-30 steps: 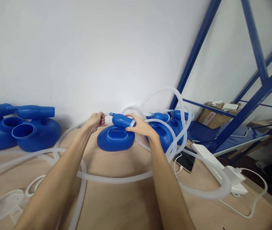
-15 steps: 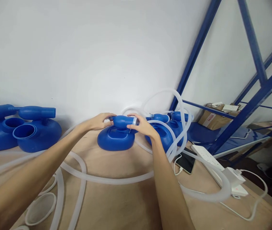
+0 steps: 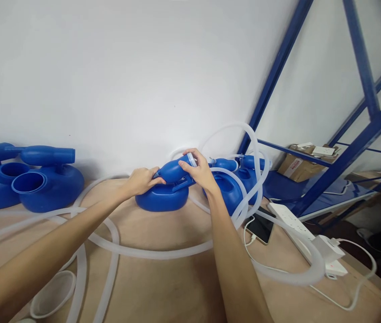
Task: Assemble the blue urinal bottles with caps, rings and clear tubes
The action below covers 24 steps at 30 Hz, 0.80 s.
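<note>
Both hands are on a blue bulb-shaped plastic piece with a whitish cap at its wide end. My left hand is closed round the narrow end, while my right hand grips the capped end. The piece tilts up to the right. Directly beneath it, a rounded blue plastic bottle with a handle bar rests on the table. Whether the piece touches the bottle is hidden by the hands.
More blue bottles stand left and right. Translucent hose loops across the table. A white ring-shaped cap lies front left. At right are a phone, a power strip and a blue metal frame.
The blue piece has gone from nearly level to tilted, its capped end raised by my right hand. My left hand has moved slightly lower and closed round the narrow end.
</note>
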Motion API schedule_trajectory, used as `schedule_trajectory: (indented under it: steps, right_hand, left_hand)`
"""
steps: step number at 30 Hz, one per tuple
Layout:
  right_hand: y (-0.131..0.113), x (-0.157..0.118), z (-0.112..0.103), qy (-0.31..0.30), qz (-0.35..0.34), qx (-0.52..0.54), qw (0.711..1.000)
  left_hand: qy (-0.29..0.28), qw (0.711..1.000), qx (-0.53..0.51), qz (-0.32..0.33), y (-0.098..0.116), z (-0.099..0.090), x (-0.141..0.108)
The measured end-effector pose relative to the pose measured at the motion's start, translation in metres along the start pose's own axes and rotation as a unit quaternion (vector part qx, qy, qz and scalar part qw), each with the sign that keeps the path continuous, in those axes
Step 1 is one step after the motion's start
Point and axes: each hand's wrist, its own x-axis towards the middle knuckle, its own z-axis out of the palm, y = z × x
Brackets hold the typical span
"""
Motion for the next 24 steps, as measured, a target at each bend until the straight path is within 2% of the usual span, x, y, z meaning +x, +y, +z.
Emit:
schedule_trajectory:
  steps: [3, 6, 9, 12, 16, 18, 21, 24]
  right_hand:
    - [-0.007, 0.000, -0.005, -0.010, -0.014, 0.019, 1.000]
    - [-0.020, 0.000, -0.010, 0.012, -0.036, 0.039, 0.999]
    - [-0.034, 0.001, -0.014, 0.028, -0.039, 0.040, 0.998]
    - [-0.041, 0.001, -0.011, -0.012, -0.036, 0.030, 0.999]
    - [-0.037, 0.002, 0.005, -0.089, -0.021, 0.043, 0.995]
    - [-0.032, 0.002, 0.016, -0.106, -0.008, 0.051, 0.993]
    - [-0.028, 0.000, 0.036, -0.094, -0.006, 0.056, 0.994]
    - [-0.036, -0.004, 0.060, -0.080, -0.020, 0.102, 0.991]
  left_hand:
    - [0.002, 1.000, -0.009, -0.013, 0.000, -0.004, 0.000]
    - [0.026, 0.999, -0.015, -0.027, -0.005, -0.011, 0.000]
    - [0.040, 0.999, -0.018, -0.011, -0.012, -0.021, -0.003]
    - [0.032, 0.999, -0.032, 0.012, -0.019, -0.028, -0.008]
    - [-0.019, 0.998, -0.062, 0.024, -0.025, -0.034, -0.022]
    - [-0.039, 0.996, -0.077, 0.021, -0.027, -0.040, -0.031]
    - [-0.065, 0.992, -0.110, 0.019, -0.023, -0.054, -0.047]
    - [-0.113, 0.971, -0.209, -0.015, -0.005, -0.070, -0.065]
